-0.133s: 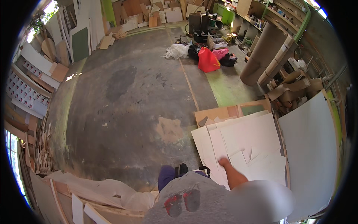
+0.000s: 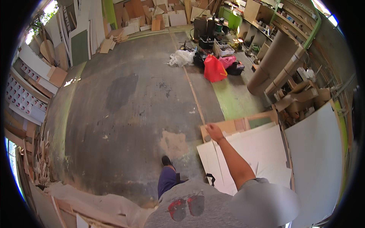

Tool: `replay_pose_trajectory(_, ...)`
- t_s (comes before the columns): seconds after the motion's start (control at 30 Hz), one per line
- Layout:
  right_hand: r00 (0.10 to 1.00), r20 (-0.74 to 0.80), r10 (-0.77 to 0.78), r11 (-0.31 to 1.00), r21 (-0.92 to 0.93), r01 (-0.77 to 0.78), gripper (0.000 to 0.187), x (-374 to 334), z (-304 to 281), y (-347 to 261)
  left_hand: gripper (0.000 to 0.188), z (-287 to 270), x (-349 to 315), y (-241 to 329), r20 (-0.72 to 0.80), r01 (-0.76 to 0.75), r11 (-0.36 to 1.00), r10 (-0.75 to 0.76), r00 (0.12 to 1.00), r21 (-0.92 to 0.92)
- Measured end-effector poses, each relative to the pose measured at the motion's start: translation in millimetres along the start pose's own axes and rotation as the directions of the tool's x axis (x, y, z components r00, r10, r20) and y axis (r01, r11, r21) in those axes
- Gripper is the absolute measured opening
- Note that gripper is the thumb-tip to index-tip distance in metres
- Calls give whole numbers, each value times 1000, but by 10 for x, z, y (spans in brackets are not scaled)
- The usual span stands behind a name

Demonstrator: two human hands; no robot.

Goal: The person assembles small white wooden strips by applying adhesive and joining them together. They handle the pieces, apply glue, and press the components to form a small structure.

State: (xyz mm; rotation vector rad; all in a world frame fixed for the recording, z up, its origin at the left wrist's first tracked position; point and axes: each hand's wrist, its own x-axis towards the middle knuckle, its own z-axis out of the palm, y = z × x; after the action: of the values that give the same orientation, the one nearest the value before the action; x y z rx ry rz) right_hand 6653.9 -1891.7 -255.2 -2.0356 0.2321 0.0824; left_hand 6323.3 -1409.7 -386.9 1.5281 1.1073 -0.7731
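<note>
My right hand (image 2: 215,132) is stretched forward from the right, its fingers curled in and nothing seen between them. It passes above the top left part of a stack of large white boards (image 2: 262,148), and I cannot tell whether it touches them. Beyond it are brown wooden panels (image 2: 228,126) at the stack's far side. My left hand is out of view. Sunglasses (image 2: 186,208) with dark and red lenses hang on my grey shirt. A black shoe (image 2: 166,161) on my foot stands forward on the concrete floor (image 2: 125,125).
A big pale panel (image 2: 315,155) leans at the right. Tall brown rolls (image 2: 272,62) stand behind the stack. Farther off lie a red bag (image 2: 215,69), clear plastic (image 2: 181,58) and tool boxes. Boards lean along the left wall; plastic sheeting (image 2: 99,199) covers wood at the lower left.
My right hand has moved forward and slightly left, from above the white boards' middle to their far left corner. My foot has stepped forward, and the view has shifted slightly.
</note>
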Motion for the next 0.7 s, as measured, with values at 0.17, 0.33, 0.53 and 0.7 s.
replay_pose_trajectory(0.17, 983, -39, -178, 968, 171, 182, 38, 1958, 510, -1481, 26, -115, 972, 1534, -10, 33, 979, -31, 999, 200)
replay_pose_trajectory(0.33, 908, 292, 300, 898, -407, -166, 42, 2429, 882, -673, 25, -753, 1994, 3424, -3, 57, 978, -58, 998, 201)
replay_pose_trajectory(0.53, 552, 249, 796, 524, -741, -421, 43, 1294, 646, 1505, 27, -742, 2036, 7419, -157, -348, 924, 324, 933, -161)
replay_pose_trajectory(0.7, 709, 210, 673, 529, -807, -263, 33, 2867, 998, 1134, 30, -776, 4060, 8326, 69, -481, 834, 481, 874, 270)
